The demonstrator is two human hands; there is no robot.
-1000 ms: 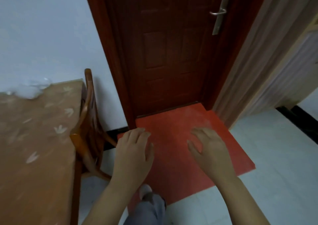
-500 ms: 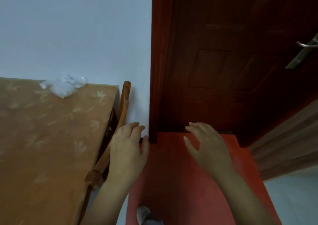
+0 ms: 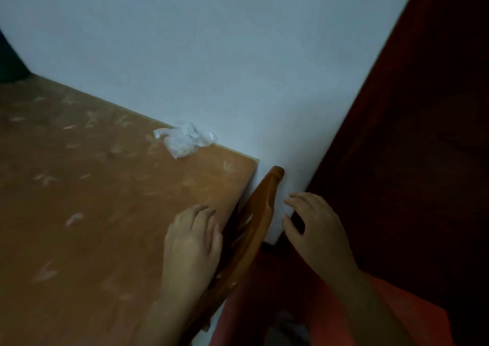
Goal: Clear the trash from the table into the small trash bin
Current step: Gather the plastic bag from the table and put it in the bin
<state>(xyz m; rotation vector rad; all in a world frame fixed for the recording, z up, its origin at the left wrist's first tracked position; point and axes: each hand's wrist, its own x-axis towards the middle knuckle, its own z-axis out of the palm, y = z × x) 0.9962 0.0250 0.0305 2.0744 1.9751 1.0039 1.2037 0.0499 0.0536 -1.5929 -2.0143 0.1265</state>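
Observation:
A crumpled clear plastic bag lies on the brown patterned table, at its far edge against the white wall. My left hand hovers over the table's right edge, palm down, fingers loosely apart and holding nothing. My right hand is out to the right of the table, over the floor by the door frame, also empty with fingers spread. Both hands are well short of the bag. No trash bin is in view.
A wooden chair back stands between my hands, pushed against the table's right side. A dark red door fills the right. A red mat lies on the floor below. A dark object sits at the far left.
My view has swung left from the door toward the table. The bag now sits nearer the middle of the frame, and my left hand has come over the table's edge.

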